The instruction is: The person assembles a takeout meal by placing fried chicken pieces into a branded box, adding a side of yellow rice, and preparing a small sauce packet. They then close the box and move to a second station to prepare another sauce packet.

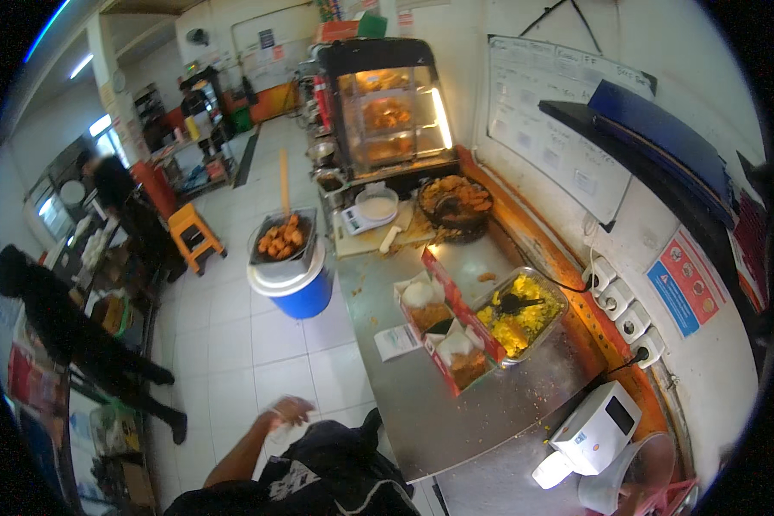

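My left hand (289, 412) hangs beside my dark clothes, left of the metal table. Motion smears its fingers, and a whitish patch below the wrist is too unclear to name. My right hand does not show. On the table (421, 404) two open red-and-white meal boxes (461, 354) stand side by side, holding white rice portions and browned fried pieces. A white paper slip (398, 341) lies by their left edge. Right of them is a clear tray of yellow food (525, 314) with a black scoop (514, 303) resting in it.
Behind are a dark pan of fried pieces (456, 202), a scale (372, 215) and a lit warmer cabinet (387, 112). A blue bucket (303, 294) carries a tray of chicken (282, 239). A white label printer (598, 430) stands right. Two people (69, 310) (120, 189) work left.
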`<state>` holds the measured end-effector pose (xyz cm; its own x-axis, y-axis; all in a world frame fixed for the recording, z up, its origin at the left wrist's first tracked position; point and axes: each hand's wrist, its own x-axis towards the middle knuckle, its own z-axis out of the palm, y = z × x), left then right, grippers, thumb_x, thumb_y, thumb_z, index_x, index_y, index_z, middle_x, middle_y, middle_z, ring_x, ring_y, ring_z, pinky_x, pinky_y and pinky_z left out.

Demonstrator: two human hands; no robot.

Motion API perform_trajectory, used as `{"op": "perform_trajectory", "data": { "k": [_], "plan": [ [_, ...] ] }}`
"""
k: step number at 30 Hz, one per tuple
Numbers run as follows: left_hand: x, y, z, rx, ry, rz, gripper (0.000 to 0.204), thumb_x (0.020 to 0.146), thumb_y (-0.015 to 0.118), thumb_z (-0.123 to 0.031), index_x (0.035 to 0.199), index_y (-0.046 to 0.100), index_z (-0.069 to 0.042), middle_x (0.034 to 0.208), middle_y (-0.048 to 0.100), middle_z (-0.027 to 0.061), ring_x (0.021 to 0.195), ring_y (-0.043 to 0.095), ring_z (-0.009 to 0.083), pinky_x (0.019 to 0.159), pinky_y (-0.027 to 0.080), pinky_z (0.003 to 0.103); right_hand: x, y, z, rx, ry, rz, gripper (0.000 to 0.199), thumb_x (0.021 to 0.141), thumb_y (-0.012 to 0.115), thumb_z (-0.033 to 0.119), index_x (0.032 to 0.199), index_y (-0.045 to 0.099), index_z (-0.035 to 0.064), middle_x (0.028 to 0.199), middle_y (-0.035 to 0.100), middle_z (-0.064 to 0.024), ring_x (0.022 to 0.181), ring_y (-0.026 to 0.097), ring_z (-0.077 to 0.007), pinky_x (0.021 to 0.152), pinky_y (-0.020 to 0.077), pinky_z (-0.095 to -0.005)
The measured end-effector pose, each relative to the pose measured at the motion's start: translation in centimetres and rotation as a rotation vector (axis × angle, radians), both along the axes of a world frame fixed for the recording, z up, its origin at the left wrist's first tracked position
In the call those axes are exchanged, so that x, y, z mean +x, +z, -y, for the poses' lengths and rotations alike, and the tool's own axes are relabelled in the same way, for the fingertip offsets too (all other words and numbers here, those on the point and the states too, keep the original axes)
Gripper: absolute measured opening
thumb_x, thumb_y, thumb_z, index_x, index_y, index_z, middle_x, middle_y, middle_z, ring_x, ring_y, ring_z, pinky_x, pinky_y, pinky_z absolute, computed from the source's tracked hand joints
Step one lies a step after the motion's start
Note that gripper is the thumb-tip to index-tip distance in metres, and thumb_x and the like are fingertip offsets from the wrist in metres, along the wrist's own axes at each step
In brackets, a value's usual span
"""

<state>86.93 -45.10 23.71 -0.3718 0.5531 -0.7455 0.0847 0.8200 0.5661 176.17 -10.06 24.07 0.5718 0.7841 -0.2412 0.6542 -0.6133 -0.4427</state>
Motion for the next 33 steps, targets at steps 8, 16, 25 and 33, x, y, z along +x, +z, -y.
{"op": "perform_trajectory", "data": {
  "k": [8,16,25,33],
  "plan": [
    [2.8,-2.8,15.5,0.174,0.371,0.251,0.047,0.100,0.056,-0.042,0.127,0.062,-0.004,0.101,0.069,0.0132,0.077,0.066,0.0194,0.065,0.054,0.032,2.3,-1.9,-1.1,-0.013,0.076,-0.129,0.028,0.091,0.054,0.007,0.115,0.066,-0.0005,0.094,0.063,-0.0092,0.076,0.062,-0.0196,0.068,0.0535,-0.0317],
    [5.1,-0.6,10.7,-0.005,0.284,0.043,0.035,0.101,0.053,-0.027,0.124,0.064,-0.004,0.096,0.071,0.0166,0.069,0.065,0.0228,0.055,0.052,0.034,3.6,-3.4,0.5,0.003,0.063,-0.246,0.028,0.093,0.055,0.011,0.116,0.066,-0.0004,0.099,0.065,-0.0103,0.080,0.063,-0.0215,0.071,0.0537,-0.0324],
    [6.9,2.8,7.6,-0.071,0.153,0.011,0.039,0.101,0.053,-0.026,0.131,0.058,-0.001,0.100,0.070,0.0179,0.074,0.066,0.0229,0.059,0.055,0.034,5.7,-3.4,1.8,0.172,-0.037,-0.332,0.029,0.095,0.056,0.015,0.118,0.066,-0.0004,0.105,0.066,-0.0116,0.085,0.064,-0.0236,0.076,0.0539,-0.0333],
    [4.2,1.7,5.1,0.096,0.210,0.193,0.035,0.099,0.058,-0.030,0.118,0.065,-0.001,0.089,0.070,0.0148,0.067,0.066,0.0215,0.059,0.055,0.033,7.9,3.4,5.4,0.733,-0.233,-0.567,0.030,0.097,0.057,0.018,0.119,0.066,-0.0003,0.110,0.067,-0.0127,0.089,0.064,-0.0255,0.079,0.0541,-0.0340]
  ]
}}
